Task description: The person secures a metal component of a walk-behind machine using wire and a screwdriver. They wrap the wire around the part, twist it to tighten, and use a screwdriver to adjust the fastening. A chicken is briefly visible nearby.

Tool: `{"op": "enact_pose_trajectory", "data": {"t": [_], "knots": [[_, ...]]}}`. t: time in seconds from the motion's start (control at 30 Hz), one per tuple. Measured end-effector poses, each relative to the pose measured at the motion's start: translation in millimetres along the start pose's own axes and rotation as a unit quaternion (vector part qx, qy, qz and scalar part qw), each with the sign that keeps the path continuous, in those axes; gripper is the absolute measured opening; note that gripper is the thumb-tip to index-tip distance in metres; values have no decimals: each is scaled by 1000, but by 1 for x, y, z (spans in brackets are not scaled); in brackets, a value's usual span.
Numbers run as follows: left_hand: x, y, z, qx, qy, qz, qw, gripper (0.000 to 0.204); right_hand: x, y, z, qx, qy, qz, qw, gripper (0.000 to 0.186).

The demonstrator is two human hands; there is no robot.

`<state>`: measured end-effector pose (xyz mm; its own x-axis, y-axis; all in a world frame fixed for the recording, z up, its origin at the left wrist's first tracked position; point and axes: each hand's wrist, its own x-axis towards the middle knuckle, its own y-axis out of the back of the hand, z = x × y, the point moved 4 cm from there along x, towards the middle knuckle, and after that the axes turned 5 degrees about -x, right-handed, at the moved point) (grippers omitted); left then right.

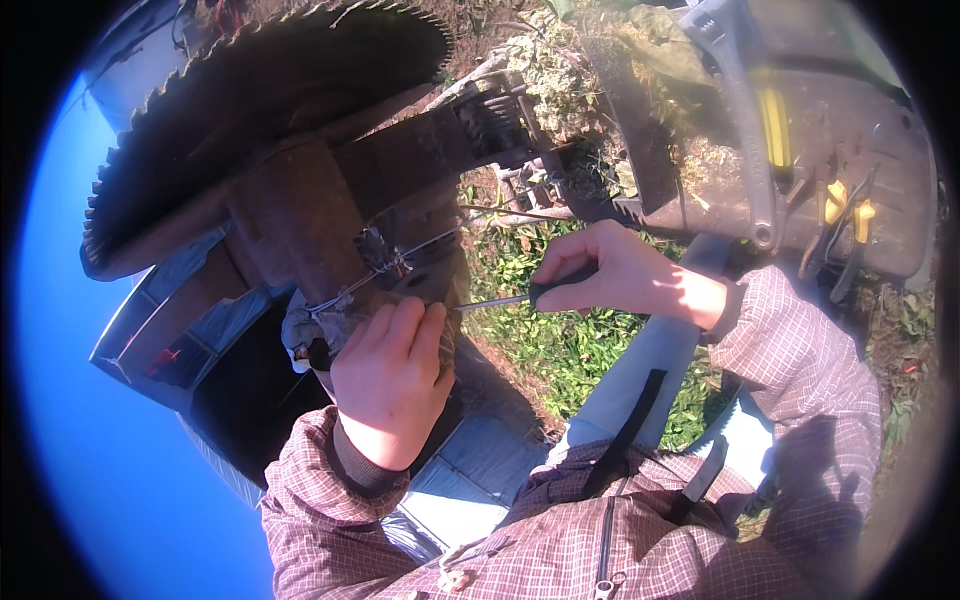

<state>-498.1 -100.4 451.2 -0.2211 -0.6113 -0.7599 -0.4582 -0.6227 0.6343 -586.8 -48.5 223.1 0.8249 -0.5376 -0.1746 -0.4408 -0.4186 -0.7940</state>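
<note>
Rust-brown metal housing (300, 215): beside the big saw blade, directly in front of the person; the part being worked, its lower end at the left hand.
Saw blade (270, 120): round, toothed, dark, at upper left; apparently carried by the housing, which would explain its raised, tilted stand.
Left hand (390, 375): fingers bent together against the housing's lower end; whether they pinch something cannot be told; probably placed there to steady the spot or guide the tip.
Right hand (615, 275): closed in a pinch, thumb and fingers on the dark handle of a screwdriver; a light grip that seems suited to fine turning.
Screwdriver (500, 301): thin shaft nearly level, tip end beside the left fingers; contact hidden, likely held so to line up with the housing.
Pale cord or wire (430, 243): slanting across the housing, above the left hand; purpose unclear.
Metal plate (905, 180): at right, serving as a tool rest, presumably for easy reach.
Adjustable wrench (748, 150): large, grey, laid lengthwise on the plate.
Yellow tool (774, 125): just beside the wrench; kind unclear.
Pliers (862, 221): yellow and dark, near the plate's lower edge.
</note>
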Motion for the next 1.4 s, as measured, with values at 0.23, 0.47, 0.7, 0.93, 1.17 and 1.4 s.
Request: {"op": "enact_pose_trajectory", "data": {"t": [0.23,0.47,0.7,0.93,1.17,1.4], "knots": [[0,2,1,-2,6,3,1000,53,8,-3,6,208,-171,-151,951,21],[-2,0,-2,1,6,9,1000,53,-7,-5,-6,-151,111,11,982,29],[0,1,-1,-1,11,5,1000,54,-22,-11,-7,-484,441,249,713,26],[-1,1,-1,-1,5,8,1000,54,-5,0,-14,-44,-51,-89,994,29],[-1,0,-2,3,7,14,1000,51,-3,-4,-5,43,-126,-133,982,32],[-2,0,-3,15,-9,22,1000,51,-14,-12,-3,-347,223,141,900,26]]}}
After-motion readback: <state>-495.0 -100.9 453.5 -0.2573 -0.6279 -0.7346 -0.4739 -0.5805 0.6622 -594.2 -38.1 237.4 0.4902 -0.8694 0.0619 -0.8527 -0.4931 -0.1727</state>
